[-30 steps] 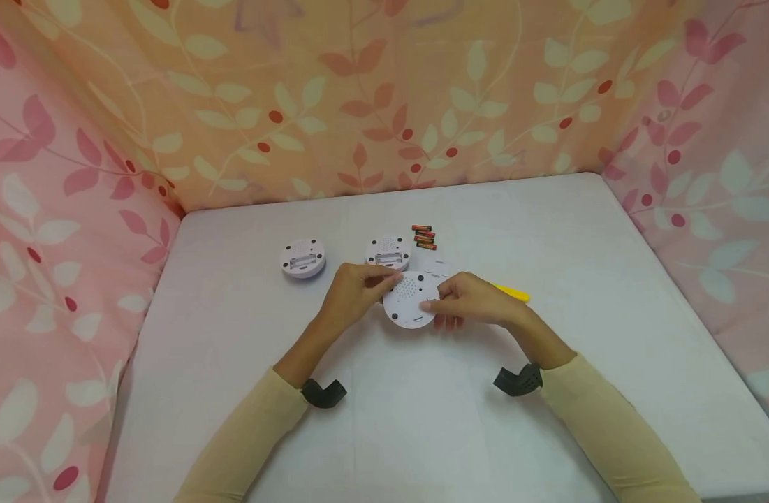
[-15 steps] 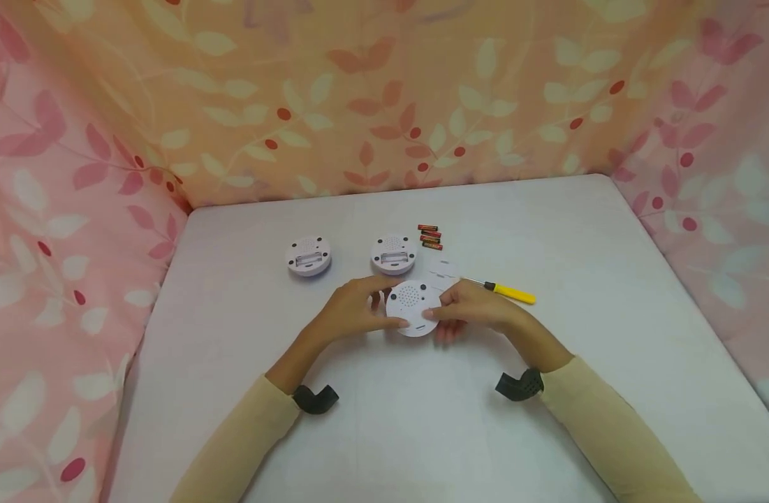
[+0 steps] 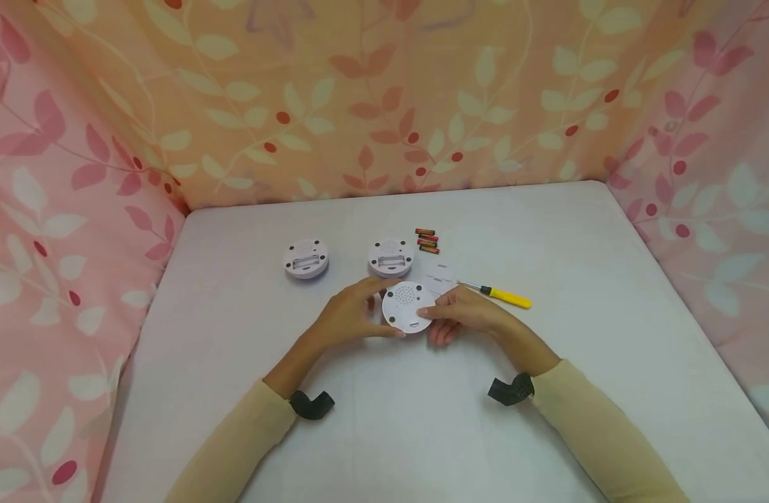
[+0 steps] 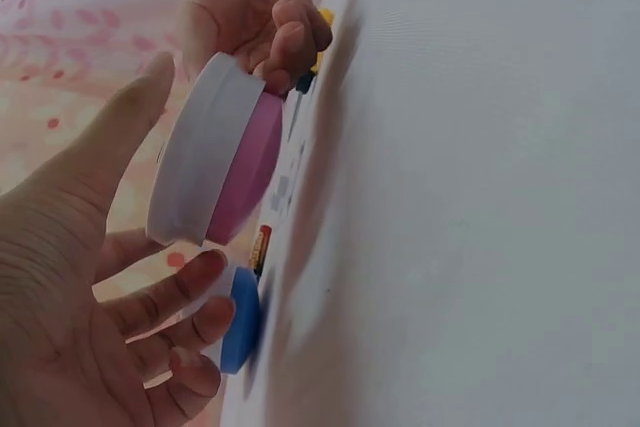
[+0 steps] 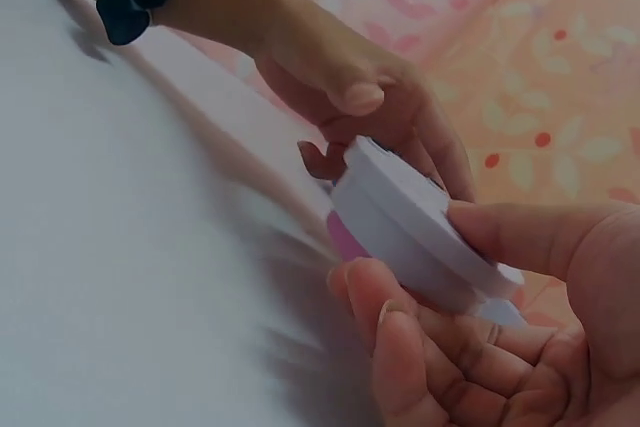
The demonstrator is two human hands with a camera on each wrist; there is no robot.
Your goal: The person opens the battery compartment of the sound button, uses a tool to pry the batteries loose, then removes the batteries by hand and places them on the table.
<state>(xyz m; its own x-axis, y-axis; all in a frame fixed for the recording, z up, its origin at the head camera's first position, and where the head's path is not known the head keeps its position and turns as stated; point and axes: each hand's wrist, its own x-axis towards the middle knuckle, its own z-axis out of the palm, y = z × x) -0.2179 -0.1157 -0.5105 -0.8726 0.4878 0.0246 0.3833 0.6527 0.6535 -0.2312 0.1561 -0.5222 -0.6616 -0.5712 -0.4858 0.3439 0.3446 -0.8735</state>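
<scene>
A round white buzzer [image 3: 404,302] is held above the table, its underside with speaker holes and dark feet facing up. Its pink button [image 4: 250,162] points toward the table in the left wrist view. My right hand [image 3: 462,313] pinches the buzzer's right edge, thumb on top and fingers beneath. Around the left side spreads my left hand [image 3: 353,311], its thumb near the front edge and fingers near the back. In the left wrist view, the left thumb [image 4: 125,137] stands apart from the buzzer.
Two more buzzers, one at left [image 3: 306,259] and one in the middle [image 3: 390,258], lie with open battery bays. Several red-black batteries [image 3: 427,241], flat white covers [image 3: 439,274] and a yellow screwdriver [image 3: 510,298] lie on the white table [image 3: 384,433]. Patterned cloth [image 3: 384,98] surrounds it.
The left hand has shifted from pinching the buzzer's back-left edge to spreading around its left side. The right hand keeps its pinch, and the buzzer has moved slightly nearer the person.
</scene>
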